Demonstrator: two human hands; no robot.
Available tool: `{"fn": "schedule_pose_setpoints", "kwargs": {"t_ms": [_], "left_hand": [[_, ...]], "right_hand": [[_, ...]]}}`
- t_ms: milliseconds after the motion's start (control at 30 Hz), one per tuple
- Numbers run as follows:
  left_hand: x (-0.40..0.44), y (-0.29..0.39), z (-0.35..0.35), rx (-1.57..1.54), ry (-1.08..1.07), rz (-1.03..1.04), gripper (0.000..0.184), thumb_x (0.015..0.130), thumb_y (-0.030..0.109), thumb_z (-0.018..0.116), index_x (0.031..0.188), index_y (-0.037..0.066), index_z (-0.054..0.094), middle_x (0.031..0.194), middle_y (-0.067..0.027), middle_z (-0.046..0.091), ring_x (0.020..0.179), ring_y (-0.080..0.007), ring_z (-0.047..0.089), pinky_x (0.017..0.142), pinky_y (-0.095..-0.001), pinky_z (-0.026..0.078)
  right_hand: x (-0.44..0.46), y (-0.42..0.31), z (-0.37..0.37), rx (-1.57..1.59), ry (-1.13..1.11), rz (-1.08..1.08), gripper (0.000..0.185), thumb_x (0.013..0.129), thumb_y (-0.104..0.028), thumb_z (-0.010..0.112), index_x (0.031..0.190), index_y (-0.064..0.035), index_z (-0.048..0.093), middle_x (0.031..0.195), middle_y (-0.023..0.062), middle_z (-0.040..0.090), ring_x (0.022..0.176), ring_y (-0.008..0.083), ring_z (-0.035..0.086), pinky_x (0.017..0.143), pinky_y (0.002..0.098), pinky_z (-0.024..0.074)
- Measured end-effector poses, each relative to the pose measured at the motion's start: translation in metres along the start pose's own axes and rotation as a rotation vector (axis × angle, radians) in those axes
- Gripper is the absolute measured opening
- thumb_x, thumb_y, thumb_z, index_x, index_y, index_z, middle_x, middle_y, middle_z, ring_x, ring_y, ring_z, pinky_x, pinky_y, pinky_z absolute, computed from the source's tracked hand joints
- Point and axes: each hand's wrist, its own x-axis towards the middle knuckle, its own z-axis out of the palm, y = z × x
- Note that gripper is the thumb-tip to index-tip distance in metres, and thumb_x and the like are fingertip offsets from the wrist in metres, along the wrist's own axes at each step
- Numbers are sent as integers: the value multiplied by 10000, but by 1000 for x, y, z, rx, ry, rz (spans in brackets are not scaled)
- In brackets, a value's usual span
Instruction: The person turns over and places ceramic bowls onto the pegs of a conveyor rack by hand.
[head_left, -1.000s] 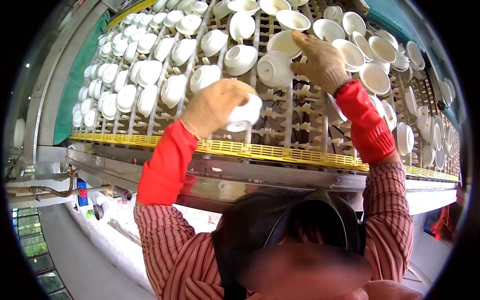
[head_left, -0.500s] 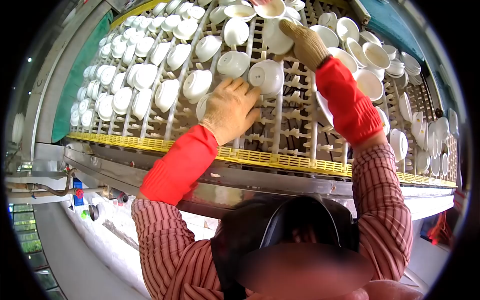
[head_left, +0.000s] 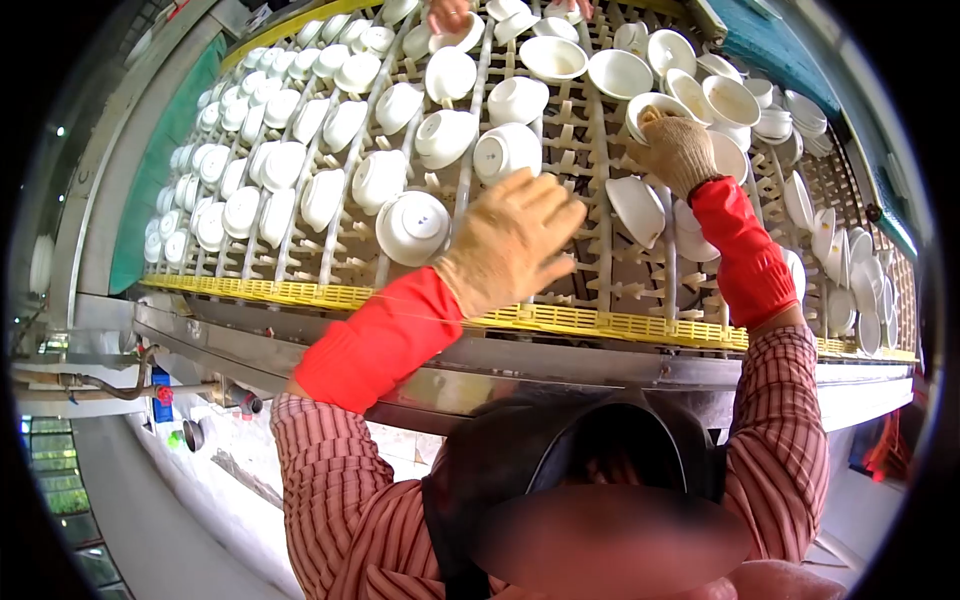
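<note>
My left hand (head_left: 515, 243), in a tan glove with a red cuff, is over the peg conveyor with its fingers stretched out and nothing in them. Just beyond its fingertips rests an overturned white bowl (head_left: 507, 152), and to its left another overturned bowl (head_left: 412, 228). My right hand (head_left: 680, 152), gloved the same way, reaches to the right with its fingers curled over the rim of a white bowl (head_left: 643, 112); the fingertips are partly inside it. Below that hand, a tilted bowl (head_left: 636, 211) leans on the pegs.
Rows of overturned bowls (head_left: 240, 212) cover the conveyor's left side. Loose, stacked bowls (head_left: 733, 100) crowd its right. A yellow edge strip (head_left: 560, 318) runs along the near side. Another person's hand (head_left: 448, 15) touches a bowl at the far edge.
My right hand has left an overturned bowl and moved right and nearer, onto another bowl. My left hand has moved right, away from the bowls, its fingers spreading. The bowls have shifted slightly left.
</note>
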Motion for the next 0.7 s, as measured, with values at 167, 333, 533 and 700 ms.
{"fn": "schedule_pose_setpoints", "kwargs": {"t_ms": [167,333,533,700], "left_hand": [[37,33,24,-61,-10,53,594,830,331,867,1304,22,689,1222,-149,688,1240,-321,652,1180,-492,466],[81,47,61,109,-84,58,576,805,331,864,1296,90,687,1253,-95,667,1301,-282,592,1208,-457,418],[92,34,87,327,-45,140,413,888,310,759,1262,139,718,1212,-57,676,1272,-266,609,1137,-442,458],[106,43,122,355,-7,103,198,859,209,694,1029,129,758,952,-34,736,993,-242,733,883,-370,575]], "right_hand": [[7,-2,-35,479,-43,222,642,1000,-595,687,1080,32,797,922,197,796,828,310,782,806,424,611],[28,11,-33,351,442,-293,521,987,-358,787,1386,-42,678,1072,216,803,919,350,798,819,425,625],[32,-10,-11,569,283,-155,364,1007,-337,677,1198,-27,665,1151,221,761,982,443,753,867,485,630],[-25,-12,-19,189,104,-144,494,990,-452,703,1282,-54,704,1116,263,766,1049,426,754,922,501,600]]}}
